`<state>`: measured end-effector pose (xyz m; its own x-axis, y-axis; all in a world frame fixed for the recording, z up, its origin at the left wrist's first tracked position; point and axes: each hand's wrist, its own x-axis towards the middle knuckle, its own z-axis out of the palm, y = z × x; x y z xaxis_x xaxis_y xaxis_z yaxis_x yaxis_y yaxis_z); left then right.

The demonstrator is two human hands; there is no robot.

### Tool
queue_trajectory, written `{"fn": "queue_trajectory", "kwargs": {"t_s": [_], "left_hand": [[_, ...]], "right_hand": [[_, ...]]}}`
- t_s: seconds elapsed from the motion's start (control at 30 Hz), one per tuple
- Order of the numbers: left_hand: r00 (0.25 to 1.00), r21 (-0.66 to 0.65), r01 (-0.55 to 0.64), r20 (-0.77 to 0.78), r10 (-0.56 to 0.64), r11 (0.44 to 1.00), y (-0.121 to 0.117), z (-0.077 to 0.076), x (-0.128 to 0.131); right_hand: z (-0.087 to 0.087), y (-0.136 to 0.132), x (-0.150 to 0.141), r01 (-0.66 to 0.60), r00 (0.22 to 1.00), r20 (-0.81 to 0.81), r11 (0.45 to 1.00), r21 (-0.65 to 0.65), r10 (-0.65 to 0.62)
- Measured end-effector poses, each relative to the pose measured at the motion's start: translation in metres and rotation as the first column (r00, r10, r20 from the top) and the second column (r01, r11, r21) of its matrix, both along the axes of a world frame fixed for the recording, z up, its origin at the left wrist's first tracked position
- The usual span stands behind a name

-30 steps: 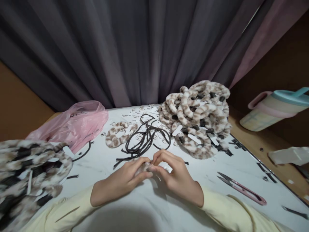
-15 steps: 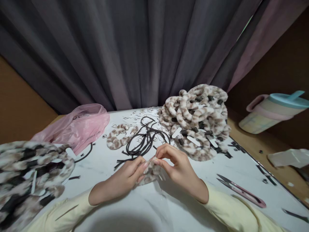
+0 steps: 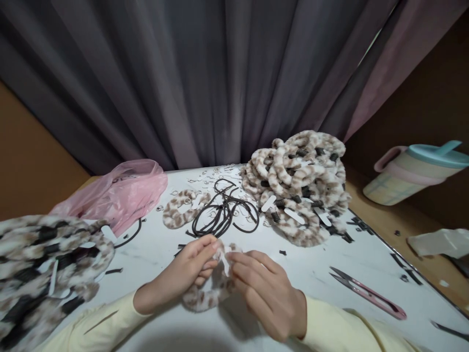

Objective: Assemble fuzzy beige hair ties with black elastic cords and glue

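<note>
At the far left, a pile of mottled plush rings [image 3: 40, 261] lies well apart from the left hand [image 3: 183, 271], whose thumb and forefinger are pinched on the upper left edge of a single plush ring [image 3: 201, 299]. That ring is between the two hands and below their fingertips, its open loop tilted and reaching down toward the wearer, its longer way seeming to run from the fingertips near-and-left. A white strip [image 3: 225, 265] crosses its upper part, in the gap between the hands. The right hand [image 3: 269, 293] covers the ring's right side, fingers stretched leftward onto the fur; its thumb is hidden, so I cannot tell whether it grips. Both hands touch the ring, so neither is clearly nearer. Half a second ago both hands were pinched close together at the top, with the loop largely bunched beneath; now the right hand has turned palm-down and come nearer the wearer, and more of the loop shows. Farther right, the thread snips [image 3: 366, 292] lie untouched.
</note>
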<state>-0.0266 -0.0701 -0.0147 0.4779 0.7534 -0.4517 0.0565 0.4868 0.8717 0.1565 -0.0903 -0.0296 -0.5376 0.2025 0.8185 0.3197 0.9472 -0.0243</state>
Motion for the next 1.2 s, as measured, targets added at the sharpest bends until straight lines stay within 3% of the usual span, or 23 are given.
{"fn": "queue_trajectory", "kwargs": {"t_s": [0.1,0.43,0.63,0.77,0.97,1.07,1.2], "left_hand": [[0.998,-0.038,-0.050,0.027,0.051,0.998,-0.001,0.000,-0.001],[0.984,-0.121,-0.142,0.090,0.153,0.982,-0.001,0.002,0.003],[0.980,-0.136,-0.177,0.061,0.187,0.975,-0.001,-0.003,0.004],[0.990,-0.064,-0.135,0.035,0.138,0.989,-0.002,-0.009,0.004],[0.995,0.120,-0.028,-0.091,0.039,0.992,-0.003,-0.008,0.005],[0.982,0.231,0.040,-0.187,0.004,0.972,-0.005,-0.004,0.007],[0.935,0.352,0.183,-0.350,-0.052,0.918,-0.006,-0.003,0.006]], "right_hand": [[-0.005,-0.002,-0.002,0.054,0.998,0.027,0.997,0.048,-0.055],[-0.017,-0.008,-0.008,0.106,0.994,0.006,0.994,0.025,-0.106],[-0.022,-0.012,-0.012,0.132,0.989,-0.041,0.975,-0.180,-0.141],[-0.017,-0.011,-0.012,0.103,0.984,-0.103,0.930,-0.353,-0.148],[0.004,0.001,-0.003,0.132,0.950,-0.164,0.820,-0.557,-0.264],[0.005,0.010,0.001,0.075,0.942,-0.204,0.758,-0.647,-0.268],[0.000,0.018,0.001,0.043,0.952,-0.190,0.722,-0.690,-0.238]]}}
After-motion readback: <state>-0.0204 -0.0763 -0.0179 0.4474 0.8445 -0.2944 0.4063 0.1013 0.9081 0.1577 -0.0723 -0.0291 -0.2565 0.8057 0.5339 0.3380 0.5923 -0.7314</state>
